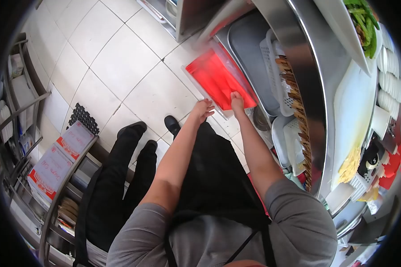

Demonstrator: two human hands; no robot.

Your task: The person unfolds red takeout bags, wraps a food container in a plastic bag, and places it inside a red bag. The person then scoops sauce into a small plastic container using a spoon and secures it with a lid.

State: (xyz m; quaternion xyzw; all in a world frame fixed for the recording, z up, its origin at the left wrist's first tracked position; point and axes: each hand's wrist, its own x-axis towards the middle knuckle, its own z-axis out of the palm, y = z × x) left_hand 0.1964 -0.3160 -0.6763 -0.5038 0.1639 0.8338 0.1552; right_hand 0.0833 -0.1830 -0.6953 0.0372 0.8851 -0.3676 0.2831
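Observation:
In front of me is a translucent plastic bin with a bright red plastic bag [211,78] in it. My right hand [237,101] is closed on the near edge of the red bag, its thumb pointing away from me. Just left of it, my left hand [202,110] is beside the near corner of the bin. Its fingers are apart and slightly curled, with nothing seen in them. What lies inside the red bag cannot be made out.
On my right, a steel counter [318,84] carries a plate of green vegetables [363,26]; trays and white baskets [274,71] sit below. Another person in black trousers [113,191] stands close on my left, by a rack with cardboard boxes [51,171]. Pale tiles [124,53] cover the floor.

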